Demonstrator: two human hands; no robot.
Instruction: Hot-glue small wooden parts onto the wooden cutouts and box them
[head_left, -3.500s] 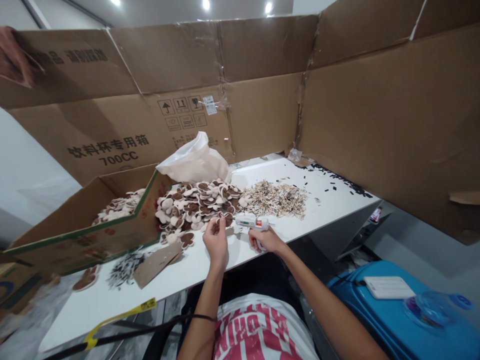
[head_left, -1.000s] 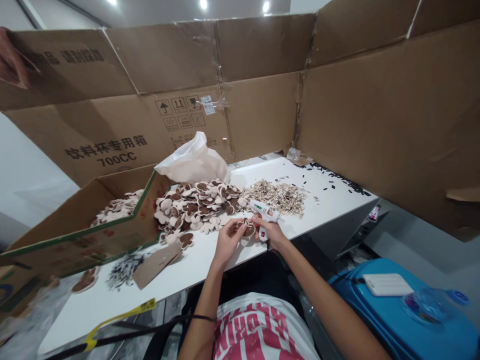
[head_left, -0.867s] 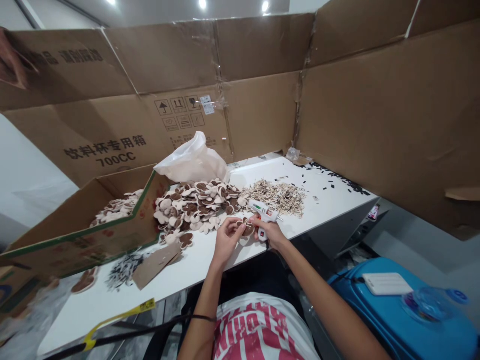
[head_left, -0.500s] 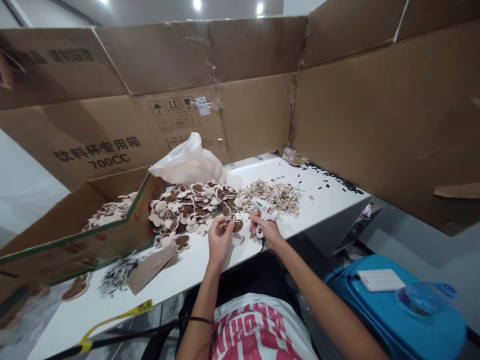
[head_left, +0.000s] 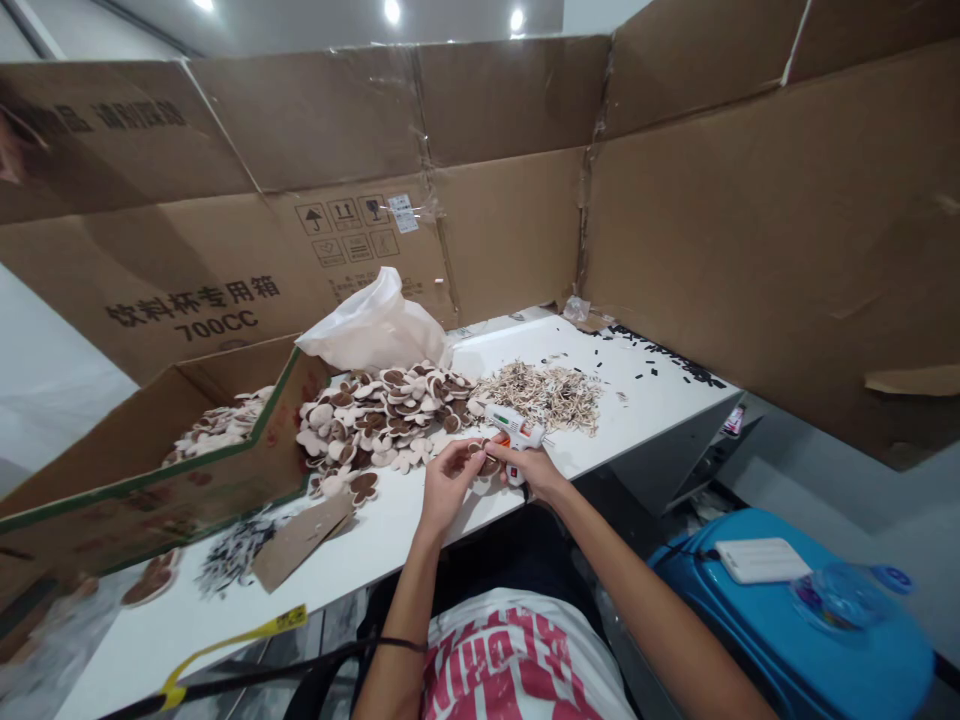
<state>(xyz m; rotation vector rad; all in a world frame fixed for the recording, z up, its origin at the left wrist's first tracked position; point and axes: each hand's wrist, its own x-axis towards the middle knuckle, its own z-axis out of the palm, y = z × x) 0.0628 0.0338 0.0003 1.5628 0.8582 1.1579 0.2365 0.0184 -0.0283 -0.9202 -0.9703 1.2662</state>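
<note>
My left hand [head_left: 444, 482] pinches a small brown and cream flower-shaped piece [head_left: 487, 462] just above the white table [head_left: 660, 395]. My right hand [head_left: 534, 469] grips a white hot glue gun [head_left: 512, 429] with its nozzle pointing left at that piece. Both hands meet at the table's near edge. Just behind them lies a heap of the same flower-shaped pieces [head_left: 382, 412]. To its right is a pile of thin pale slivers [head_left: 547, 392].
An open cardboard box [head_left: 150, 460] with more pieces stands at the left. A white plastic bag [head_left: 375, 328] lies behind the heap. Tall cardboard walls [head_left: 750, 220] ring the table. A cardboard scrap [head_left: 300, 530], dark bits [head_left: 232, 550] and a blue case [head_left: 795, 630] lie nearby.
My left hand picked a piece from the heap and brought it toward the glue gun. The gun tilted up, then came back down with its nozzle at the piece.
</note>
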